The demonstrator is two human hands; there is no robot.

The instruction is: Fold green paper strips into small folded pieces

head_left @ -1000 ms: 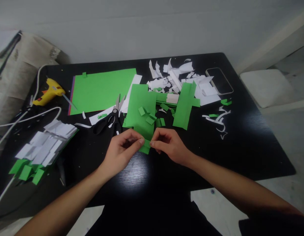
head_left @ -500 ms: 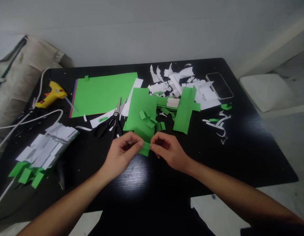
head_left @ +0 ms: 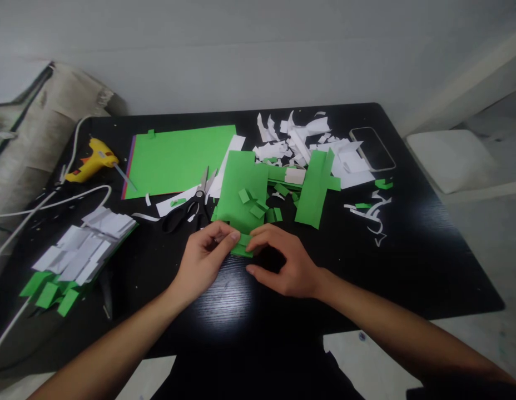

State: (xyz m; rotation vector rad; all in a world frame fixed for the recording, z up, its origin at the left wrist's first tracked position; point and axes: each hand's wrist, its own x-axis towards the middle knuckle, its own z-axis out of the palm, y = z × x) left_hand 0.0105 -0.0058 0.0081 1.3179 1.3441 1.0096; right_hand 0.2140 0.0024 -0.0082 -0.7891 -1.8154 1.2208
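A small folded strip of green paper is pinched between the thumb and fingers of my left hand, near the table's front. My right hand is open beside it, thumb and index finger apart, the index fingertip at the strip's right end; whether it touches I cannot tell. Just beyond both hands lies a larger green paper sheet with several small folded green pieces on it. Black-handled scissors rest with their blades parted, left of that sheet.
A yellow glue gun lies at the far left by a white cable. Near it are layered white paper pieces with green tabs and a stack of coloured sheets. White scraps, a folded green piece and a phone lie right.
My right thumb has come away from the green strip and dropped lower, widening the gap to the index finger. My left hand still pinches the strip, slightly farther left.
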